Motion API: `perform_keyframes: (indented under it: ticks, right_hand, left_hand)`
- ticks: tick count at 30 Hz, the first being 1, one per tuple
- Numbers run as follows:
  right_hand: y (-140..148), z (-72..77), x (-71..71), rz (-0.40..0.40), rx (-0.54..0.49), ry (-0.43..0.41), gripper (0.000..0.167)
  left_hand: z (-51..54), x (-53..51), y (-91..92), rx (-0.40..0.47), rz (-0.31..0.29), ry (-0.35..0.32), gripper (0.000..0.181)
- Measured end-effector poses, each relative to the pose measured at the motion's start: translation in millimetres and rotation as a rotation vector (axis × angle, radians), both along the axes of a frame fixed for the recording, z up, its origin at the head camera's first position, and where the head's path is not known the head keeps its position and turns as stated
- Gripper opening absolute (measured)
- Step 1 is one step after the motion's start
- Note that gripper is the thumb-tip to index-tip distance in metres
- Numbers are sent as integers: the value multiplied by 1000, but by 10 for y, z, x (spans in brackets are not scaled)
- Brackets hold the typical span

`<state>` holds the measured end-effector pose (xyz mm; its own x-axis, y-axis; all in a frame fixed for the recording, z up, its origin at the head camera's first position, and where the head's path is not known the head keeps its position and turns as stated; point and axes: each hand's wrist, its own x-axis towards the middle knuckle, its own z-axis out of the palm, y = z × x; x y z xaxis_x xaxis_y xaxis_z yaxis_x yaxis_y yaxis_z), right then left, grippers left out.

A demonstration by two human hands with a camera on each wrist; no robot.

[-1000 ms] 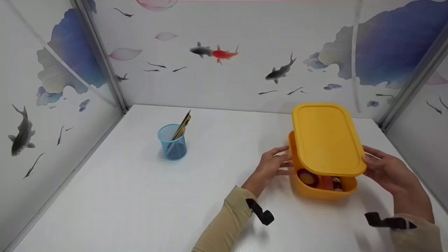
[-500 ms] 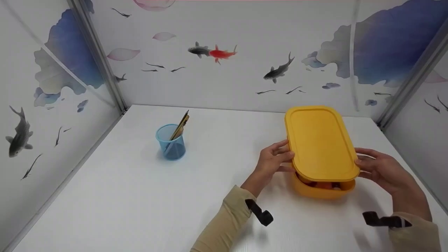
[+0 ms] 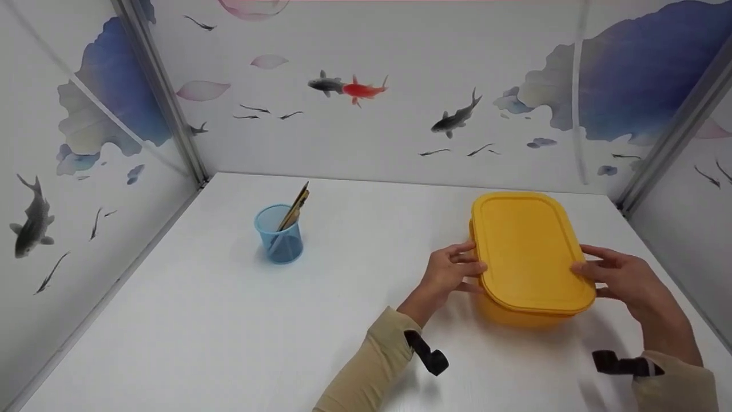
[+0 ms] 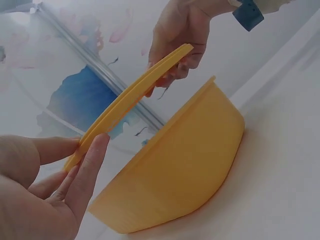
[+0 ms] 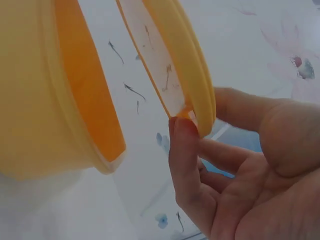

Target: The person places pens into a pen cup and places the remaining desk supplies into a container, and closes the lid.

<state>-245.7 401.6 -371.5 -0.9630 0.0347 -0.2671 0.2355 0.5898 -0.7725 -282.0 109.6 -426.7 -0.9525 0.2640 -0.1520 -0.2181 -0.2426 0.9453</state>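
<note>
Above a yellow plastic box (image 3: 517, 318) hovers its yellow lid (image 3: 529, 252), a flat rounded rectangle. My left hand (image 3: 449, 273) pinches the lid's left edge, thumb on top and fingers beneath. Opposite it, my right hand (image 3: 629, 280) pinches the right edge the same way. In the left wrist view, a gap shows between the lid (image 4: 130, 102) and the rim of the box (image 4: 180, 165). The right wrist view shows that gap too, with the lid (image 5: 192, 55) apart from the box (image 5: 30, 95). The lid hides the box's contents in the head view.
A light blue mesh pen cup (image 3: 280, 240) holding pencils (image 3: 295, 207) stands upright at the table's left. The white table (image 3: 189, 320) is bounded by printed panels (image 3: 400, 149) at the back and sides.
The lid has come toward me and now covers the box opening from above, hiding the items inside. The left hand, earlier beside the box, has taken hold of the lid's left edge.
</note>
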Motion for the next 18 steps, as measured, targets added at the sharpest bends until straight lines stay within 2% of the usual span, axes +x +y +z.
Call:
perform_keyframes:
  ticks: [9,15,18]
  right_hand:
    - [-62,-48,6,-90,66,28,81]
    - [-92,-74,-12,-111,79,-14,77]
    - [-108,-86,-29,-108,81,-28,75]
  left_hand:
    - [-27,23,43,-48,11,-2,42]
    - [-49,24,45,-57,21,4,41]
    - [-54,19,54,-102,40,7,42]
